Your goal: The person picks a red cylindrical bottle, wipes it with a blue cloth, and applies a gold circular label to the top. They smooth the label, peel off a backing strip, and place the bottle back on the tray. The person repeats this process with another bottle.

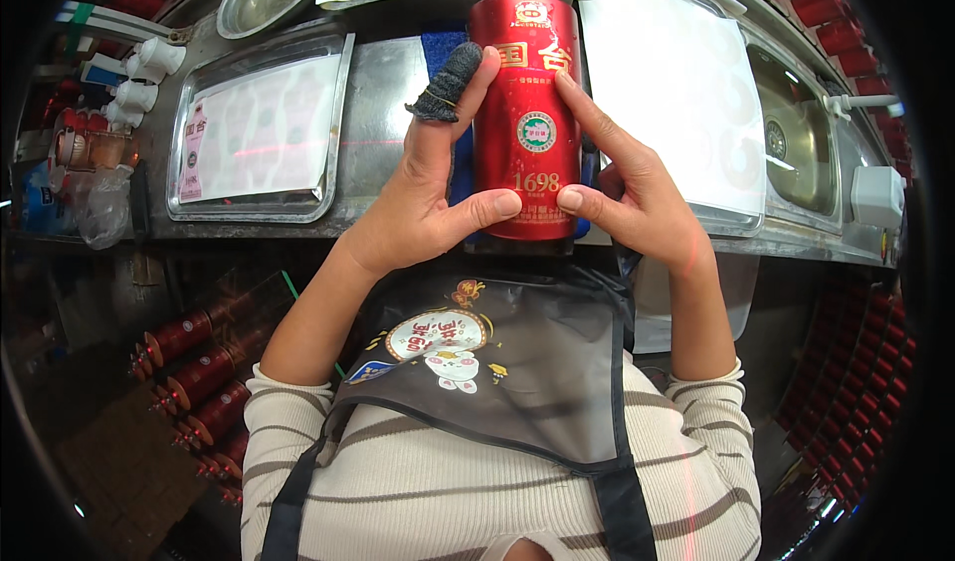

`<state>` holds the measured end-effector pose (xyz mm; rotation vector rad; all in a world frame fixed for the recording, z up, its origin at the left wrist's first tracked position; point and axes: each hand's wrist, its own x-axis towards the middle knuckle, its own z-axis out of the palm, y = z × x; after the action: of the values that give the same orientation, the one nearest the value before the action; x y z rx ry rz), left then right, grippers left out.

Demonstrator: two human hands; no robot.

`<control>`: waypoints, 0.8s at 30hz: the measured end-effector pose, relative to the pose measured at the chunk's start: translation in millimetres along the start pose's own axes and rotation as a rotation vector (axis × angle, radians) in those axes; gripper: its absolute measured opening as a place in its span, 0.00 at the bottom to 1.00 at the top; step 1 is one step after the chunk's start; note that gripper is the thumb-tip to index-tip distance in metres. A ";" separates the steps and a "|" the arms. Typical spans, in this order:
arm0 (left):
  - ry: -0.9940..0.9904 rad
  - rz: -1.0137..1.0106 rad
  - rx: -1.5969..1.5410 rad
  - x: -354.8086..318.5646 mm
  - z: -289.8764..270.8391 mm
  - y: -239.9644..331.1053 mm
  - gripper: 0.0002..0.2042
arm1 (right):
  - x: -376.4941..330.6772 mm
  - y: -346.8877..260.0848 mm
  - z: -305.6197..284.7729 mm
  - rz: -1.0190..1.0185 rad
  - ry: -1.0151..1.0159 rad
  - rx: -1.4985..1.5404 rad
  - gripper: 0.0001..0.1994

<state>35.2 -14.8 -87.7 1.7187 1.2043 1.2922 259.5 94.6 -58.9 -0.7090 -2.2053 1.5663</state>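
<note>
A red glossy bottle (pixel 525 89) with gold lettering and a round green-and-white emblem lies between my hands, its neck pointing away from me. My left hand (pixel 430 185) grips its left side, the thumb pressed on the lower front. A dark cloth finger cover (pixel 450 86) wraps one of that hand's fingers. On the bottle's right side, my right hand (pixel 647 188) holds on, with its thumb near the lower edge and index finger along the upper part. Some right-hand fingers are hidden behind the bottle. Blue cloth (pixel 443 46) shows beneath and beside it.
To the left, a metal tray (pixel 333 195) holds a pale printed decal sheet (pixel 264 128). A white sheet (pixel 676 93) covers a tray at the right, beside a metal basin (pixel 818 178). A round metal bowl (pixel 239 9) stands far left. Red bottles (pixel 199 372) fill racks below.
</note>
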 end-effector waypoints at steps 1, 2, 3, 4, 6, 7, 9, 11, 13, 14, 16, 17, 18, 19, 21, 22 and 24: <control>-0.003 -0.007 0.013 -0.2 -0.6 0.4 0.49 | 0.4 0.6 -0.3 -0.005 -0.002 0.000 0.41; -0.006 -0.013 0.026 -0.3 -1.3 1.2 0.49 | 0.9 1.6 -0.2 -0.011 -0.004 0.001 0.42; -0.008 -0.019 0.040 -0.5 -1.8 1.3 0.49 | 1.9 2.8 -0.2 -0.011 -0.011 -0.002 0.44; -0.002 -0.019 0.031 -0.6 -1.7 1.1 0.49 | 2.7 3.0 -0.9 0.002 -0.018 -0.001 0.45; 0.015 -0.012 0.019 1.3 -2.5 0.7 0.49 | 3.1 -0.8 -4.4 0.035 -0.027 -0.003 0.46; 0.008 -0.012 0.059 1.6 -3.2 1.3 0.49 | 3.2 -3.8 -6.6 0.055 -0.032 -0.005 0.46; -0.004 -0.008 0.138 -1.7 -1.8 2.7 0.50 | 0.1 -0.7 -4.0 0.010 -0.026 -0.142 0.46; 0.028 -0.013 0.113 -2.2 3.3 4.8 0.49 | -0.9 -7.9 -1.1 -0.024 -0.005 -0.259 0.44; 0.000 -0.031 0.177 -3.5 2.2 6.9 0.48 | -1.9 -11.9 -1.5 0.014 -0.024 -0.286 0.44; 0.004 -0.039 0.169 -4.4 3.1 5.7 0.48 | -1.4 -12.8 -2.1 0.034 -0.033 -0.300 0.43; 0.002 -0.049 0.161 -5.2 3.6 5.4 0.48 | -2.5 -12.9 -1.6 0.028 -0.026 -0.301 0.42; -0.002 -0.050 0.166 -4.9 2.9 6.3 0.48 | -3.4 -15.6 -2.0 0.038 -0.027 -0.312 0.40; -0.002 -0.049 0.168 -5.4 3.1 6.5 0.48 | -4.1 -17.2 -2.1 0.049 -0.030 -0.322 0.40; -0.001 -0.047 0.171 -5.6 3.3 6.6 0.48 | -4.1 -17.5 -2.2 0.051 -0.032 -0.325 0.40; 0.001 -0.043 0.176 -5.4 3.9 7.1 0.47 | -3.7 -17.8 -2.7 0.055 -0.038 -0.330 0.40; -0.001 -0.045 0.180 -5.3 3.7 7.7 0.47 | -3.0 -18.9 -3.3 0.066 -0.043 -0.319 0.40; -0.003 -0.051 0.194 -4.3 2.7 10.8 0.48 | -1.0 -22.0 -4.3 0.088 -0.052 -0.298 0.41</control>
<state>40.4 -22.6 -80.3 1.8116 1.4012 1.1751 258.3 91.4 -36.7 -0.8697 -2.5079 1.3207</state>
